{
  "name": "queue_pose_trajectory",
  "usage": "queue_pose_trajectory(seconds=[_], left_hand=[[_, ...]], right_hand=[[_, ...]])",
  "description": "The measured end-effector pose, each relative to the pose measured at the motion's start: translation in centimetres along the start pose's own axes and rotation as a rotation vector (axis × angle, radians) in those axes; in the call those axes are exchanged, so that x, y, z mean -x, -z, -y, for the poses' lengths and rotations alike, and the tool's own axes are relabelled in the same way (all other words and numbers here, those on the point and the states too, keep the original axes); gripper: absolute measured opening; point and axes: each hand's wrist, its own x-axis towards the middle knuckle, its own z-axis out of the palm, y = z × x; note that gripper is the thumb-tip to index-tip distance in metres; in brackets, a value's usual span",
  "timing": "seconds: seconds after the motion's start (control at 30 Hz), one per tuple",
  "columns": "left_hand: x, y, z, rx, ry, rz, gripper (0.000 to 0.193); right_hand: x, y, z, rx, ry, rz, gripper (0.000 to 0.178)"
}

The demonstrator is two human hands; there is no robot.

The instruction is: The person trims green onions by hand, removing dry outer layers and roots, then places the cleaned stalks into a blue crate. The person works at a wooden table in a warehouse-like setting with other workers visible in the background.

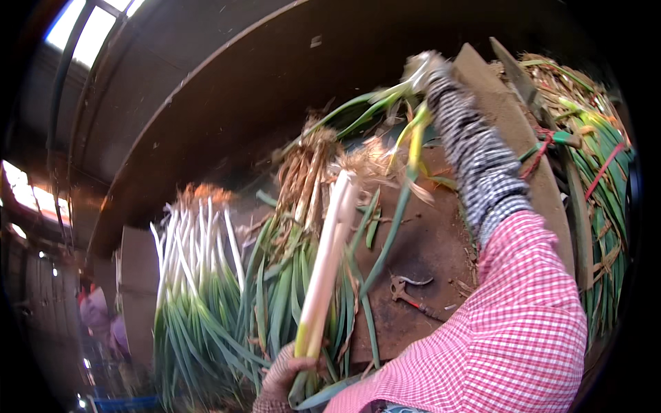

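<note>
My left hand (281,373), at the lower middle, is closed round the green end of a thick green onion (329,251), or a few held together. Its white shank points up and away, the root end blurred by motion. My right arm reaches far out to the upper right. At its end my right hand (425,67), smeared by motion, seems to grip stripped onion leaves (415,144), green and yellow, trailing below it. Unpeeled green onions (303,175) with brown, dry outer skins lie just beyond the left hand's onion. To the left lies a pile of clean white-shanked onions (200,255).
A small tool with red handles (413,299) lies on the brown worktop (437,227). A tall dark curved panel (227,103) rises behind. At the right, past upright boards (516,124), stand tied bundles of untrimmed onions (602,179). A person (100,316) shows far left.
</note>
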Motion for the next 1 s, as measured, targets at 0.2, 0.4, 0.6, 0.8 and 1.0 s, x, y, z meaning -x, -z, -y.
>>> queue_pose_trajectory(seconds=[0.2,0.4,0.6,0.8,1.0], left_hand=[[-4.7,0.1,-6.2,0.120,-0.381,-0.103,0.076],[-4.7,1.5,-8.5,0.224,-0.630,-0.090,0.070],[8.9,9.8,-17.6,-0.034,-0.763,-0.661,0.051],[23.1,34.5,-26.0,-0.385,-0.643,-1.173,0.040],[9.5,56.4,-10.8,-1.211,-0.067,-1.580,0.078]], right_hand=[[12.3,0.3,-6.5,1.507,-0.532,0.661,0.035],[41.0,-3.3,-18.4,0.642,-0.661,1.276,0.098],[59.4,5.2,-21.8,1.076,-0.865,2.147,0.082],[57.8,4.3,-19.6,1.045,-0.913,1.946,0.041],[48.2,8.2,-15.3,1.366,0.223,0.612,0.033]])
